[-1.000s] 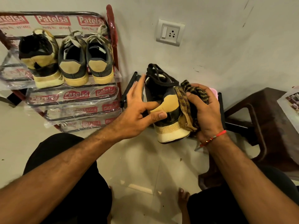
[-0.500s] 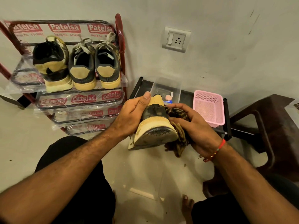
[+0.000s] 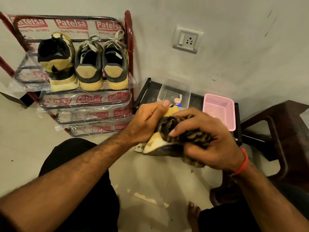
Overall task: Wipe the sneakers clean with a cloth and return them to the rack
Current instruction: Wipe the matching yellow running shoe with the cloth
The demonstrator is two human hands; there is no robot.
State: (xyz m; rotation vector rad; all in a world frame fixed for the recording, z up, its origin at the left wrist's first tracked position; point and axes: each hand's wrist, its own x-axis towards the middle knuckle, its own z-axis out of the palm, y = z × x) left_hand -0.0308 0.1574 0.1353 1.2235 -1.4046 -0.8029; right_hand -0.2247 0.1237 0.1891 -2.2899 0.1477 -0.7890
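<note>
My left hand point(image 3: 147, 121) grips a yellow and black sneaker point(image 3: 153, 144) from its left side, sole tipped toward me. My right hand point(image 3: 212, 141) clutches a striped brown cloth point(image 3: 189, 133) and presses it over the top of the sneaker, hiding most of it. On the top shelf of the red metal shoe rack point(image 3: 128, 47) stand three shoes, heels toward me: a matching yellow and black sneaker point(image 3: 57, 62) and a pair of grey and tan sneakers point(image 3: 102, 64).
A low black stand point(image 3: 147, 92) behind my hands carries a clear plastic box point(image 3: 173, 91) and a pink mesh basket point(image 3: 219, 109). A dark brown plastic chair point(image 3: 280, 131) is at the right. A wall socket point(image 3: 188, 39) sits above. My knees frame the tiled floor.
The sneaker has been tipped from upright to sole toward me and lowered. My right hand has brought the cloth from the shoe's right side over its top.
</note>
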